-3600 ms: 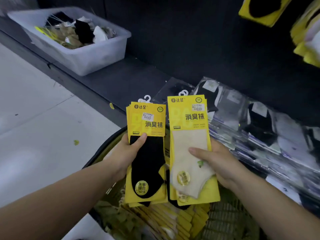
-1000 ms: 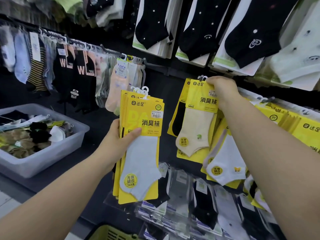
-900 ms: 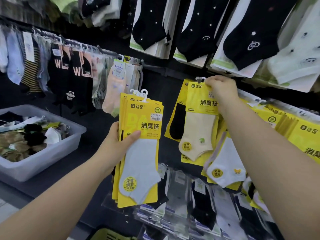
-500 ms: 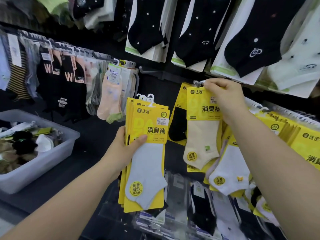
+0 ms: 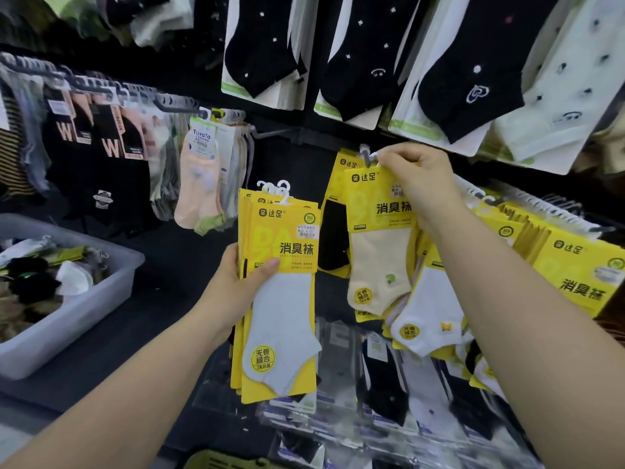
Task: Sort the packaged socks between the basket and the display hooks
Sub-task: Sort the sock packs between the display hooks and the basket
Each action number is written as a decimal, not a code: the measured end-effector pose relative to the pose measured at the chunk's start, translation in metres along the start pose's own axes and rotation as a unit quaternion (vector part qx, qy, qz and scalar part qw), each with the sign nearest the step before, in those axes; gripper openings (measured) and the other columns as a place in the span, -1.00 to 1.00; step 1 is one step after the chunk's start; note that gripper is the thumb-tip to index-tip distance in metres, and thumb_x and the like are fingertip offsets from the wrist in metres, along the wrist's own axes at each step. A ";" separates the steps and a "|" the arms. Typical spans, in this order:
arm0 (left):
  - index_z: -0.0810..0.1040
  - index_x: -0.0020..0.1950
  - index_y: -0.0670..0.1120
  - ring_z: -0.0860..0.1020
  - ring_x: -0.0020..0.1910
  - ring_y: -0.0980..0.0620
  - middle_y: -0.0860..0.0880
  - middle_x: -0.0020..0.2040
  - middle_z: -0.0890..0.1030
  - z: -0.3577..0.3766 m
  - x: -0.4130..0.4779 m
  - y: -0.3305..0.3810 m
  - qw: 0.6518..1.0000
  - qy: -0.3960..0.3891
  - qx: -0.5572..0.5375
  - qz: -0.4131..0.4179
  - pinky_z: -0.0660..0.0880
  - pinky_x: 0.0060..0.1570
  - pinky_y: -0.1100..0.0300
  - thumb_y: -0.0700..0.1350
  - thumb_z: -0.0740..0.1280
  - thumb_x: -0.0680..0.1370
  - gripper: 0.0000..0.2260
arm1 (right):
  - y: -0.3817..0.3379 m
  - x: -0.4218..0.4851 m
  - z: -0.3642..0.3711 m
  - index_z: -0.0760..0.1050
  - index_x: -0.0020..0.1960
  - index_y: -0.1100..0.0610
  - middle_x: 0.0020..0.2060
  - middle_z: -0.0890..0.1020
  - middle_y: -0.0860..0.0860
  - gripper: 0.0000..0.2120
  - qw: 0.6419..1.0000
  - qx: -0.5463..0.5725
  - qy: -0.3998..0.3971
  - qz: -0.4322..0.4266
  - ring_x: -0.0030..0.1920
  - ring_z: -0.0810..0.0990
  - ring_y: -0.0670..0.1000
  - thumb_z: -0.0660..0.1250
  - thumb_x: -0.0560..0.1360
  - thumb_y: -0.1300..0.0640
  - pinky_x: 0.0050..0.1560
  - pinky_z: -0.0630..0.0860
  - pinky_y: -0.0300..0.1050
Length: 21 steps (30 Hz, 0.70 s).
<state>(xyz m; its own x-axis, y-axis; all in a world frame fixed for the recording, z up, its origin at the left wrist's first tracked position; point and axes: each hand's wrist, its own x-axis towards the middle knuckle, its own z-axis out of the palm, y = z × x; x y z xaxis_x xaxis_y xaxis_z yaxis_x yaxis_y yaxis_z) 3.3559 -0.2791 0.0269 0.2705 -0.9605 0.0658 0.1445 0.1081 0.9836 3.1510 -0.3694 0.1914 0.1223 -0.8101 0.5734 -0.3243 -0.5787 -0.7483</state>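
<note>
Our right hand (image 5: 419,184) pinches cream sock pack (image 5: 378,255) at top corner, leaving hanger (image 5: 366,154) free for hooking. Left hand (image 5: 236,289) grips stack (image 5: 280,333) by left edge, fronts facing us, probably queued next.

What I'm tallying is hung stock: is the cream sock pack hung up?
Cannot tell. The right hand pinches the top of the cream sock pack; its white hanger shows, but not what it catches.

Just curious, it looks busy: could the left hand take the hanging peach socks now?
Probably not as is: the left hand grips a stack of yellow packs, though nothing blocks the peach socks.
</note>
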 end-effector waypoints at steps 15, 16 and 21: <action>0.35 0.27 0.10 0.68 -0.13 0.14 0.16 -0.06 0.68 -0.008 -0.013 0.003 0.999 -0.003 -0.027 0.017 0.59 -0.31 0.24 0.20 0.44 0.27 -0.37 | 0.008 0.011 0.025 0.59 -0.32 -0.01 -0.26 0.64 -0.14 -0.75 0.996 -0.009 0.069 0.059 -0.36 0.49 -0.09 0.31 0.50 0.19 -0.35 0.52 -0.17; 0.35 0.28 0.09 0.68 -0.13 0.13 0.16 -0.07 0.69 -0.006 -0.014 0.002 0.999 -0.006 -0.038 0.014 0.59 -0.33 0.25 0.18 0.45 0.27 -0.37 | 0.012 0.017 0.029 0.60 -0.27 0.06 -0.19 0.66 -0.06 -0.78 0.993 -0.013 0.088 0.078 -0.34 0.49 -0.06 0.28 0.51 0.21 -0.36 0.51 -0.19; 0.35 0.29 0.07 0.68 -0.11 0.11 0.11 -0.01 0.68 0.002 -0.019 0.002 0.998 -0.012 -0.059 0.003 0.60 -0.28 0.21 0.18 0.44 0.28 -0.37 | 0.026 0.017 0.034 0.42 0.24 0.16 0.19 0.50 0.14 -0.73 0.970 -0.033 0.178 0.165 0.03 0.53 0.04 0.24 0.55 0.20 0.02 0.50 -0.10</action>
<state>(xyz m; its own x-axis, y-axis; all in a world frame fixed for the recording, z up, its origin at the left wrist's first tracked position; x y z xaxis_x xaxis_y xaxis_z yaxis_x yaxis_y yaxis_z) 3.3494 -0.2615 0.0278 0.2483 -0.9656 0.0768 0.2546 0.1415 0.9566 3.1760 -0.4013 0.1702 -0.3252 -0.8593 0.3948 -0.3526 -0.2773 -0.8938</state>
